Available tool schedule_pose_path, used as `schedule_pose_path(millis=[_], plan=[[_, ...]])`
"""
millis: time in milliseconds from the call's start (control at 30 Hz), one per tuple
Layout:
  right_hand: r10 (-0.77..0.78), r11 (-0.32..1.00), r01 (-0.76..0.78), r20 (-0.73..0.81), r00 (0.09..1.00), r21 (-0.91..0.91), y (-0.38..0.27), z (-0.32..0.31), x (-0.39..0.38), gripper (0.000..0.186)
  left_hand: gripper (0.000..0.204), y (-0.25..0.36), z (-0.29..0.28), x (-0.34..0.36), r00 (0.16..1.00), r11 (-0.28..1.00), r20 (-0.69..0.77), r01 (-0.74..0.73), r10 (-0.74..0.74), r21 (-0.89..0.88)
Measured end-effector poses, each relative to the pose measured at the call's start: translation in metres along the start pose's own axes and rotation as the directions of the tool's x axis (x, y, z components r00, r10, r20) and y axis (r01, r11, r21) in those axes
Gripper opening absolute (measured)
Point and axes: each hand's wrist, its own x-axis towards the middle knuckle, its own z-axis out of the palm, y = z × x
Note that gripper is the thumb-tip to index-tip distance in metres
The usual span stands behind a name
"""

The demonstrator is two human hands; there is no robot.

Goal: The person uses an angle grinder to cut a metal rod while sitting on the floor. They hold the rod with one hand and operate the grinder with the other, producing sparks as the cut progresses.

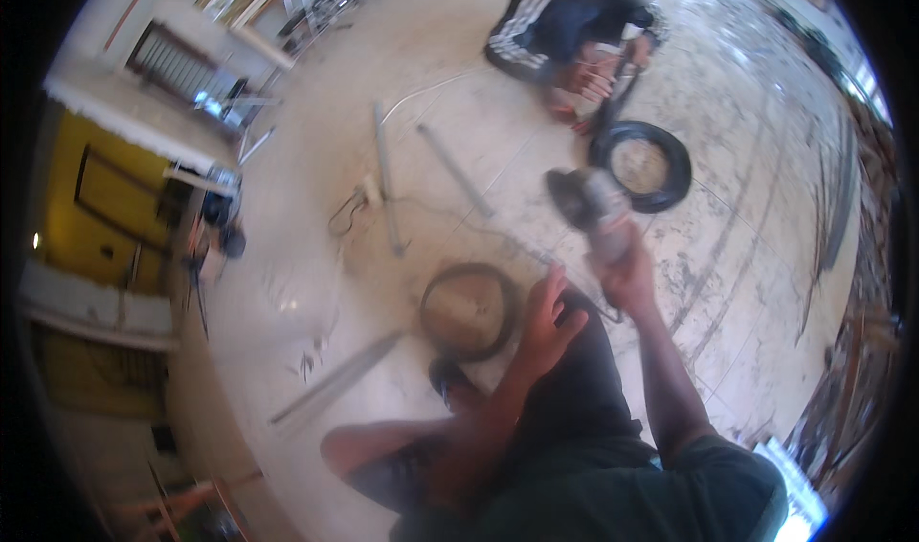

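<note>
My right hand (pixel 627 279) is closed round the body of an angle grinder (pixel 608 212), raised over the floor with its blurred dark disc end pointing up and left. My left hand (pixel 546 327) is held above my dark-trousered leg (pixel 593 379), fingers apart, with nothing visible in them. A cord (pixel 512 237) runs across the floor near it. To the left of that hand lies a black hoop or coil (pixel 427 312); beyond the grinder is a thicker black coil (pixel 670 183).
A co-worker (pixel 541 15) crouches at the top, hands (pixel 593 82) on a dark strip. Metal bars (pixel 450 164) and a pale plug or socket block (pixel 371 192) lie on the tiled floor (pixel 728 274). Tools (pixel 220 226) are at the left, long scrap pieces (pixel 852 370) along the right edge.
</note>
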Motion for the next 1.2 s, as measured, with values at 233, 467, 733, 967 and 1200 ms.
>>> schedule_pose_path(millis=[233,467,733,967,1200], plan=[[-0.02,0.942,0.059,0.12,0.993,-0.329,0.017,0.041,-0.036,0.076,0.057,-0.007,0.014,0.049,0.987,0.969,-0.114,0.083,-0.112,-0.234],[0.166,0.943,-0.294,0.544,0.823,0.156,0.006,0.024,-0.004,0.071,0.057,-0.056,-0.039,0.037,0.96,0.795,-0.075,0.179,-0.27,-0.58],[0.139,0.89,-0.419,0.772,0.62,0.177,0.027,0.03,0.01,0.08,0.061,0.002,-0.077,0.068,0.977,0.977,0.086,0.201,-0.196,-0.066],[-0.021,0.853,-0.349,0.695,0.719,0.387,0.015,0.055,0.002,0.065,0.049,0.027,-0.098,0.046,0.995,0.861,0.033,0.067,-0.097,0.504],[0.021,0.674,-0.506,0.671,0.741,0.538,0.012,0.048,-0.003,0.063,0.062,0.102,-0.16,0.001,0.747,0.605,0.418,-0.027,-0.517,0.796]])
